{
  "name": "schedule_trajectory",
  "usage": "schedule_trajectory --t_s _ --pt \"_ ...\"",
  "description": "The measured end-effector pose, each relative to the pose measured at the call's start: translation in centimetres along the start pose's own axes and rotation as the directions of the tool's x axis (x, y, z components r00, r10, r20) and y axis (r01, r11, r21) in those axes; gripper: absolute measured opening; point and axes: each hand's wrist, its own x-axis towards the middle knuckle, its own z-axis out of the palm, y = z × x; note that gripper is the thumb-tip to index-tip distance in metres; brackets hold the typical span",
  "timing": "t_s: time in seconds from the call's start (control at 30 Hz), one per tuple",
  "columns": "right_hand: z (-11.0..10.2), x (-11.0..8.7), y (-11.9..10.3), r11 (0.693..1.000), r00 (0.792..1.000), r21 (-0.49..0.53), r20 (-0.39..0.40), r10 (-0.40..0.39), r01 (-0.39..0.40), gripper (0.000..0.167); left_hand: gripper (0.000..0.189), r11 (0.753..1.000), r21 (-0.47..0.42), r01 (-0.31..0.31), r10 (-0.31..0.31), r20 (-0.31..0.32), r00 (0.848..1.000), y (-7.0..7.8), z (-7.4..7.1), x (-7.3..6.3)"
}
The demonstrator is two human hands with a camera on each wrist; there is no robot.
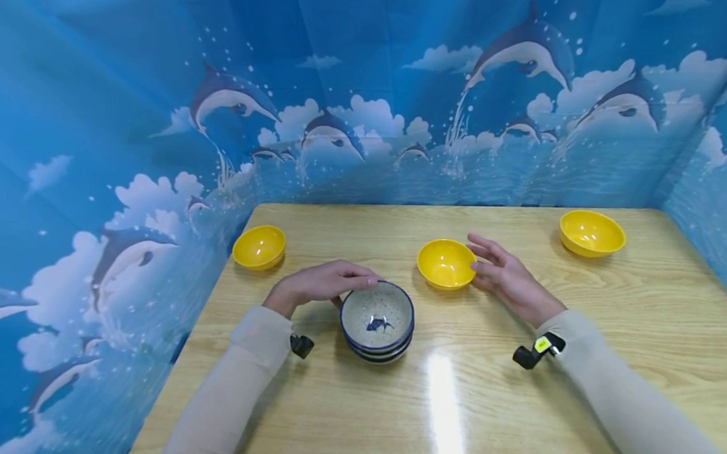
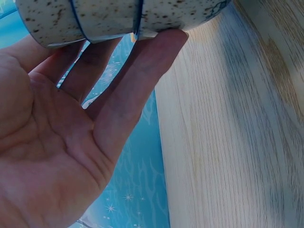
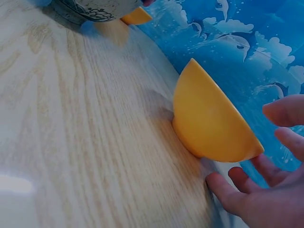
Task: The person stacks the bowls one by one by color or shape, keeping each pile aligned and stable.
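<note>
My left hand (image 1: 323, 284) holds a stack of speckled grey-white bowls (image 1: 378, 324) by its far left side. The bowls have blue rims, and a blue fish is painted inside the top one. In the left wrist view, the fingers (image 2: 128, 90) lie against the outer walls of the stacked bowls (image 2: 109, 19). Beside a small yellow bowl (image 1: 446, 265) is my right hand (image 1: 508, 280), its fingers spread and loosely bent. In the right wrist view, the fingertips are at the rim of that yellow bowl (image 3: 209, 116), and the thumb stands apart from it.
Two more yellow bowls stand on the wooden table (image 1: 326, 412): one bowl (image 1: 259, 247) at the far left corner, another bowl (image 1: 592, 233) at the far right. A blue dolphin-print curtain (image 1: 377, 57) rises behind the table and along both sides.
</note>
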Motion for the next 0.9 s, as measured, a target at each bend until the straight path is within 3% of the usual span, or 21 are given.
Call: schedule_trajectory --t_s 0.6,0.9 --pt "0.87 0.12 0.72 0.993 0.997 0.095 0.031 0.069 -0.072 0.079 0.044 1.000 -0.002 -0.003 0.003 0.004 1.000 0.10 0.00 -0.15" --pt "1.02 0.09 1.05 0.992 0.998 0.111 0.031 0.054 -0.058 0.077 0.044 1.000 -0.004 -0.006 0.006 0.003 1.000 0.12 0.03 -0.18"
